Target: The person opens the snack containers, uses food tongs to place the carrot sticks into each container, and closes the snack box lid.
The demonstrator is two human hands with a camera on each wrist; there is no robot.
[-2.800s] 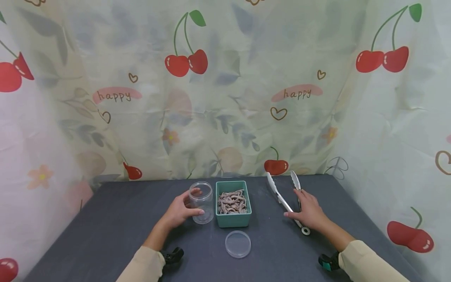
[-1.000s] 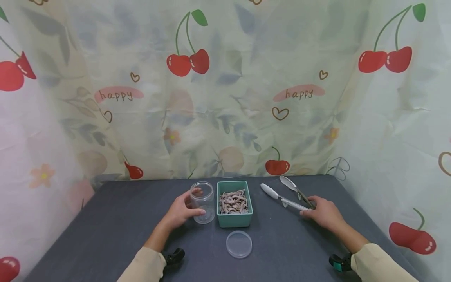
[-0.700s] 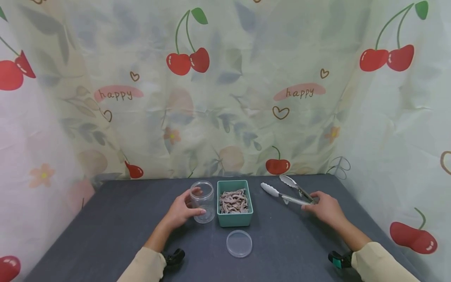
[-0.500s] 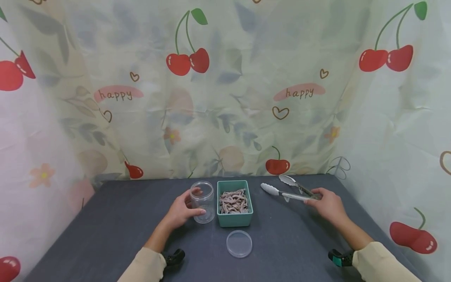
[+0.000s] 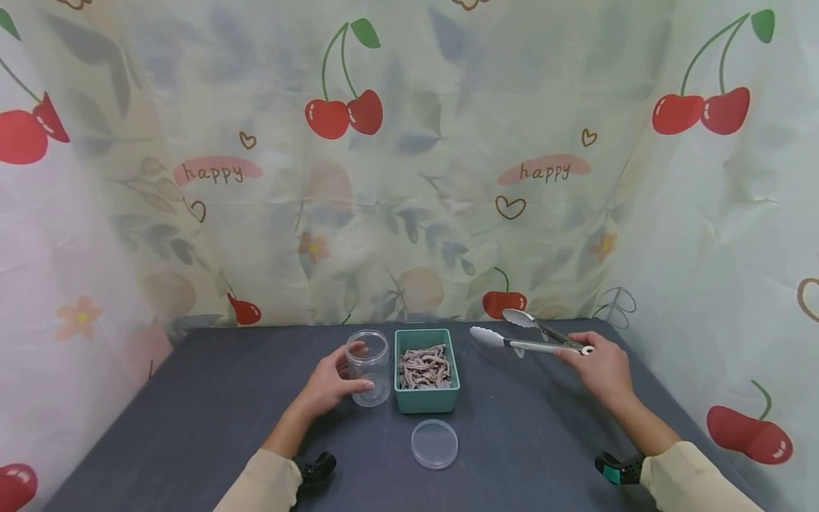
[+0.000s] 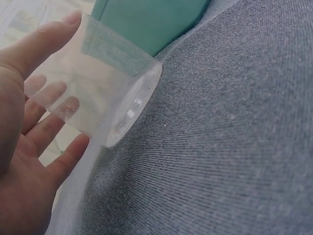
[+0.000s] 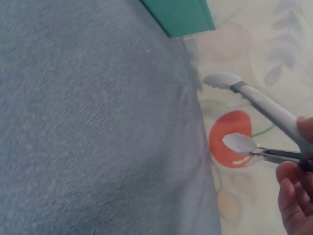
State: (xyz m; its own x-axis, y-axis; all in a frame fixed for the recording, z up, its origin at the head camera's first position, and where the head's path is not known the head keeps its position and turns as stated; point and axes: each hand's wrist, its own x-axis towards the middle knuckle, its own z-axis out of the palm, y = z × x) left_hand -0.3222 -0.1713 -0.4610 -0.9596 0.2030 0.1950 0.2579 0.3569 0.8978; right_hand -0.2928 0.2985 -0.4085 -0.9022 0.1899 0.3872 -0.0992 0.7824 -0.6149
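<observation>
My left hand (image 5: 329, 384) holds a clear plastic jar (image 5: 370, 370) upright on the table, thumb on the near side and fingers round the far side. In the left wrist view the jar (image 6: 122, 73) looks empty, its base on the cloth. My right hand (image 5: 601, 363) grips metal tongs (image 5: 537, 345) near the hinge end, raised off the table. The tongs' two scalloped tips are spread apart and point left. Between the hands stands a green rectangular box (image 5: 426, 402) with greyish-brown, twisted strips (image 5: 424, 366) in it.
A round clear lid (image 5: 434, 444) lies flat in front of the green box. Dark grey cloth covers the table (image 5: 243, 412). A curtain (image 5: 409, 178) printed with cherries hangs behind and on both sides.
My right hand has drawn the tongs from pointing away to pointing left, shifted its grip toward the hinge end and lifted them. My left hand and the jar have stayed put.
</observation>
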